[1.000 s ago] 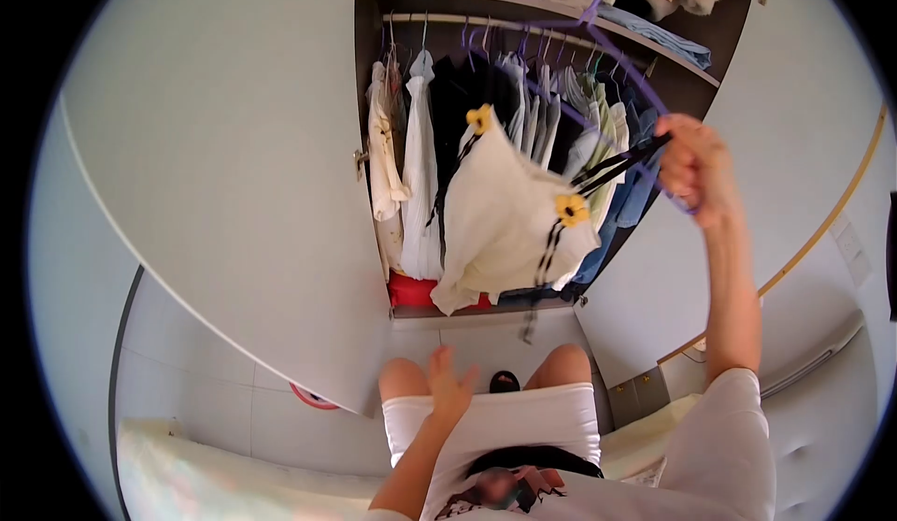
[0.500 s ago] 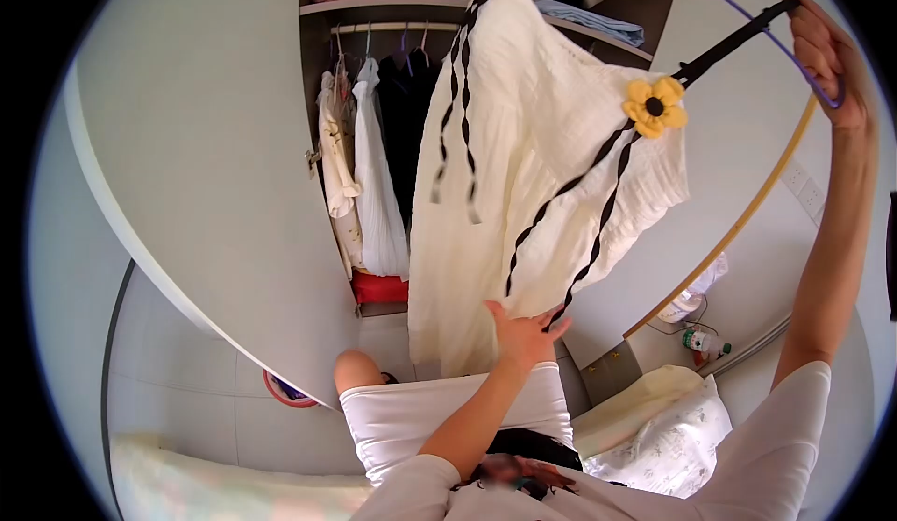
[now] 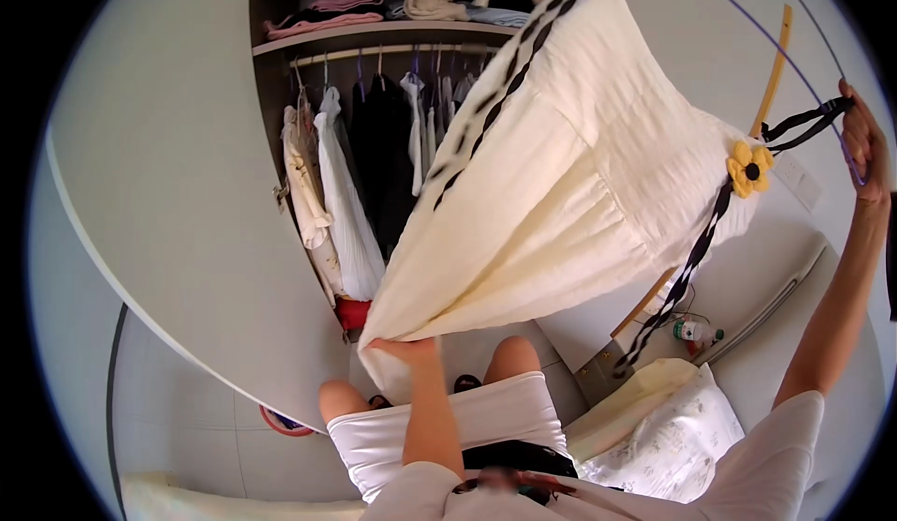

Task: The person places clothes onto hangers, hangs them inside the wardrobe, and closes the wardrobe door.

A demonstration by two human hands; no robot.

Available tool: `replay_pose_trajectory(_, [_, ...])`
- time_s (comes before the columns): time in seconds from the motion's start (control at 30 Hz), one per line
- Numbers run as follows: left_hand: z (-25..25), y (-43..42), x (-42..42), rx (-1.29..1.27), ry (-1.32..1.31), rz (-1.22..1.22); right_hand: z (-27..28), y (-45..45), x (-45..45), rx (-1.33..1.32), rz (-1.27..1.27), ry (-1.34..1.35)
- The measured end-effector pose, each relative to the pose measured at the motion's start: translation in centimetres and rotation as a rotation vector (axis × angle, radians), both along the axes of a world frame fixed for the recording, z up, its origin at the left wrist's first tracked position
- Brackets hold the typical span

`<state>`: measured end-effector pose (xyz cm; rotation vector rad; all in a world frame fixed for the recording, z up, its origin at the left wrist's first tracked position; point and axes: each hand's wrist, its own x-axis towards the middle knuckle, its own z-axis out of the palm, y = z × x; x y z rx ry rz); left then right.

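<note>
A cream-white dress (image 3: 561,175) with black straps and yellow flower trims hangs slanted in front of me. My right hand (image 3: 865,147), raised at the far right, is closed on a purple hanger (image 3: 794,58) beside the black strap (image 3: 808,127). Low in the middle, my left hand (image 3: 404,349) grips the bottom of the skirt and draws the cloth toward the left; some of its fingers are hidden by fabric. One yellow flower (image 3: 749,169) sits near the right strap, with black-and-white twisted ties dangling below it.
Behind the dress an open wardrobe (image 3: 318,42) holds hanging clothes (image 3: 350,194) and folded garments on a shelf. Its pale door (image 3: 187,194) stands at left. At the lower right are a patterned pillow (image 3: 654,432) and a plastic bottle (image 3: 696,331).
My left hand has moved left and taken hold of the skirt's bottom, stretching the dress out diagonally. My right hand has shifted slightly right and lower with the hanger; the view has turned.
</note>
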<state>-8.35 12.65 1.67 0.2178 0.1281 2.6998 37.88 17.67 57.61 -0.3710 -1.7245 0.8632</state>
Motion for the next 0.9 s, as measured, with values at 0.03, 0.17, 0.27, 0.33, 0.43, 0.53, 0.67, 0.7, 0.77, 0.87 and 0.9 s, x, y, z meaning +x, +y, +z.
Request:
replay_pose_trajectory(0.03, [-0.6, -0.3, -1.6, 0.002, 0.012, 0.040, -0.6, 0.4, 0.3, -0.067, -0.005, 0.022])
replay_pose_trajectory(0.17, [0.4, -2.8, -5.2, -0.042, -0.001, 0.093, -3.9, 2.7, 2.0, -0.238, -0.139, 0.194])
replay_pose_trajectory(0.27, [2.5, -4.7, -6.4, -0.108, -0.102, 0.011, -6.1, 4.0, 2.4, -0.298, -0.135, 0.215])
replay_pose_trajectory(0.33, [2.4, -4.9, -7.9, -0.169, -0.068, -0.074, -8.0, 4.0, 1.7, -0.268, -0.162, 0.171])
replay_pose_trajectory(0.43, [4.7, -5.7, -7.8, -0.265, -0.052, -0.173, -10.1, 2.8, -2.0, -0.258, -0.237, 0.053])
replay_pose_trajectory(0.53, [10.1, -6.0, -5.7, -0.219, -0.019, -0.238, -12.6, 1.5, -6.8, -0.331, -0.181, -0.105])
replay_pose_trajectory(0.67, [17.7, -5.8, -1.8, -0.113, 0.064, -0.254, -17.6, -0.1, -14.6, -0.378, -0.086, -0.297])
replay_pose_trajectory(0.7, [19.4, -5.7, -1.0, -0.111, 0.065, -0.215, -19.5, 0.0, -16.4, -0.364, -0.056, -0.333])
replay_pose_trajectory(0.77, [22.8, -5.8, 0.5, -0.118, 0.015, -0.152, -21.9, -1.3, -19.7, -0.403, 0.049, -0.395])
replay_pose_trajectory(0.87, [25.7, -5.3, 1.5, -0.107, -0.014, -0.072, -25.2, -3.1, -23.5, -0.445, 0.248, -0.438])
replay_pose_trajectory(0.9, [26.2, -5.1, 1.7, -0.101, -0.018, -0.030, -25.6, -4.4, -24.6, -0.414, 0.302, -0.454])
